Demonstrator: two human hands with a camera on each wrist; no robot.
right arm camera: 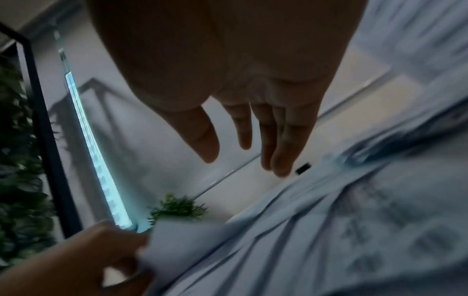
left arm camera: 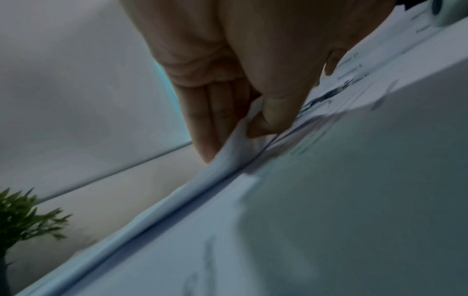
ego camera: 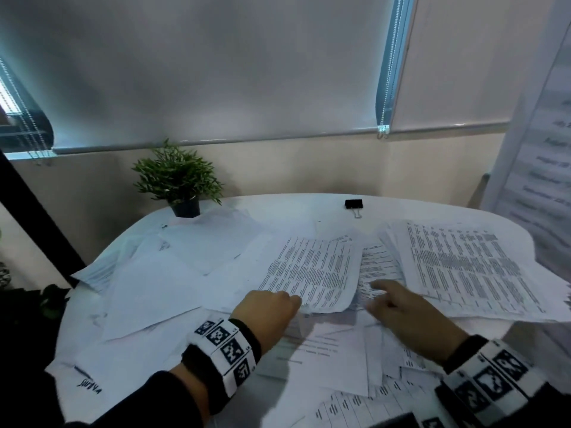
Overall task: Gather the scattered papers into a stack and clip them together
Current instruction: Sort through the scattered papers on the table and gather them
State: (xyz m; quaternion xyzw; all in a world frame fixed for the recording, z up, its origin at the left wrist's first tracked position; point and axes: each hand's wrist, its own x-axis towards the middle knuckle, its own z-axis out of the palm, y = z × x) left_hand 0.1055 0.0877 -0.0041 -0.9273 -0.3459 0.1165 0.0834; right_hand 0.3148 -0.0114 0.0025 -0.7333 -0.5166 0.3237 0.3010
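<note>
Covering most of the desk (ego camera: 309, 202), the papers (ego camera: 173, 288) are lying scattered; the left hand (ego camera: 265, 310) is pinching a printed sheet (ego camera: 312, 270), the right hand (ego camera: 398, 307) is hovering open. The binder clip (ego camera: 353, 204) is sitting well apart. Pulling risks creasing. Print is blurring, unreadable.

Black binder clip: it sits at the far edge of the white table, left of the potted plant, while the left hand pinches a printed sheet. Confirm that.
One thing is wrong: the black binder clip sits right of the green potted plant, as the head view shows. It is at the far edge of the white table, and the left hand does pinch a printed sheet.
</note>
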